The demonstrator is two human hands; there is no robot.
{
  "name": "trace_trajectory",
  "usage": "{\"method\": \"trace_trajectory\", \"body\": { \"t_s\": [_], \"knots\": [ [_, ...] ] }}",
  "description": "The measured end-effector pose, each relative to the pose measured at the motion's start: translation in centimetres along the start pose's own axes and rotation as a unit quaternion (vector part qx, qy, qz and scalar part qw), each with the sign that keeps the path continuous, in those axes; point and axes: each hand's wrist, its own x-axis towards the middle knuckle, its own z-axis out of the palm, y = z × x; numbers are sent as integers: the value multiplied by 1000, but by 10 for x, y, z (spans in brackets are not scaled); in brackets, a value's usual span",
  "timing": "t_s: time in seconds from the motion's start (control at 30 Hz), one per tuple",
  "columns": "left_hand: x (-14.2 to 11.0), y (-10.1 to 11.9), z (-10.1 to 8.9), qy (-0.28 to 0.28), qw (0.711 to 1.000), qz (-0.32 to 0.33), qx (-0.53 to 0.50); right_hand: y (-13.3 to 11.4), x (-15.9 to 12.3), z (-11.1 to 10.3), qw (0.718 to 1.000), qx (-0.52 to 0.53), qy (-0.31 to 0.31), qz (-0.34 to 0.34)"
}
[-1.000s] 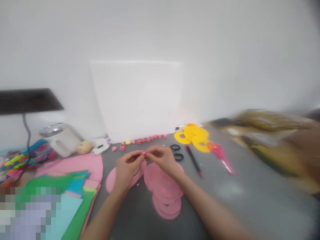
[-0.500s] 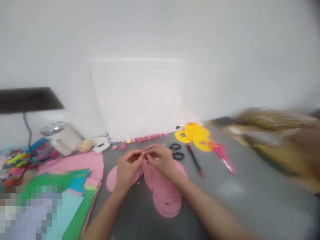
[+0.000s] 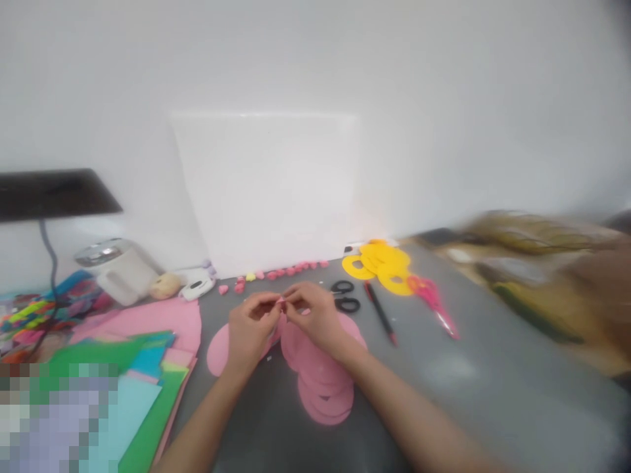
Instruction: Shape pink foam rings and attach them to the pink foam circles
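Note:
My left hand (image 3: 252, 327) and my right hand (image 3: 315, 315) meet fingertip to fingertip above the grey table. Both pinch a small pink piece (image 3: 282, 301), mostly hidden by the fingers. Beneath my right hand and forearm lies a fanned stack of pink paper rounds (image 3: 325, 401). Another pink paper round (image 3: 217, 351) shows under my left hand, partly covered. Just beyond my right hand are the black handles of a pair of scissors (image 3: 348, 305), its blades hidden. Small folded pink pieces (image 3: 288, 270), with a yellow one among them, form a row behind my hands.
A white board (image 3: 271, 190) leans on the wall. To the right lie a dark pencil (image 3: 379, 313), yellow paper rings (image 3: 377, 259) and pink-handled scissors (image 3: 434, 305). Coloured paper sheets (image 3: 142, 394), a white mug-like container (image 3: 125, 272) and a cable (image 3: 52, 256) occupy the left.
The whole view has shifted slightly left. My hands keep the same pinch on the small pink piece, and the things on the table have not otherwise moved.

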Motion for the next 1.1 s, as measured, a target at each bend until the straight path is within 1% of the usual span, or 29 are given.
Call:
{"method": "trace_trajectory", "body": {
  "t_s": [0.17, 0.27, 0.37, 0.53, 0.63, 0.8, 0.9, 1.1],
  "knots": [
    [-3, -6, 4, 10, 1000, 15, 16, 0, -2, 4, 1000, -15, 24, -6],
    [-5, -8, 6, 18, 999, 9, 31, 1, -3, 6, 999, -4, 32, 7],
    [-4, -5, 6, 16, 1000, -17, 21, 0, -4, 8, 999, 8, 26, 32],
    [-3, 0, 7, -5, 998, -43, -48, 0, -3, 7, 995, 19, 22, 97],
    [-3, 1, 8, -16, 997, -55, -57, -2, -2, 5, 993, 29, 24, 114],
    [-3, -4, 9, -7, 998, -46, -52, -4, -3, 7, 993, 36, 35, 106],
    [-3, -9, 8, 1, 997, -57, -50, -4, -5, 9, 994, 44, 35, 97],
    [-5, -15, 9, 32, 995, -71, -61, -5, -8, 11, 998, 44, 24, 47]
  ]
}}
